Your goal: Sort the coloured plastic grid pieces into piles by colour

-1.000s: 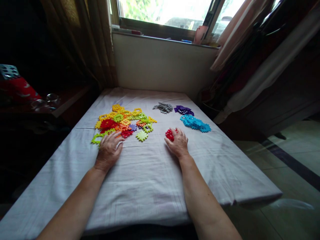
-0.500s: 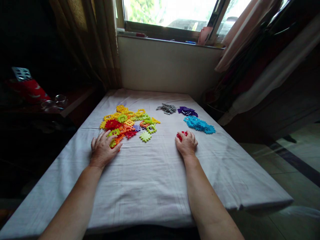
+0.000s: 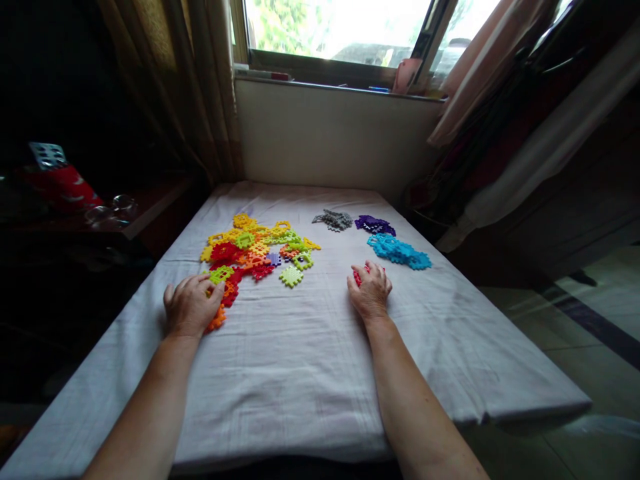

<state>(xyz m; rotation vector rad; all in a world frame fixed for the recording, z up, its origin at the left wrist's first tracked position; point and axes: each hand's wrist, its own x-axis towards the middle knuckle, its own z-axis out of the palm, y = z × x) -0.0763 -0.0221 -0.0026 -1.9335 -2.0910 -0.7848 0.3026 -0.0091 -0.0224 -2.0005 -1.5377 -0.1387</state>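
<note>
My left hand (image 3: 193,305) rests at the near left edge of a mixed pile of yellow, red, orange and green plastic pieces (image 3: 255,248). Its fingers are bent over a yellow-green piece (image 3: 221,273), and orange pieces (image 3: 217,320) lie beside the palm. On the right, my right hand (image 3: 370,291) lies over red pieces (image 3: 361,273) with its fingers curled down on them. A pale green piece (image 3: 291,276) lies on the cloth between the hands.
Grey pieces (image 3: 334,220), purple pieces (image 3: 375,225) and blue pieces (image 3: 399,251) form separate heaps at the back right of the cloth-covered table (image 3: 300,387). A dark side surface at the left holds a red container (image 3: 67,188).
My left hand has moved left and toward me, and more orange and red pieces show beside it. My right hand has shifted slightly over the red pieces.
</note>
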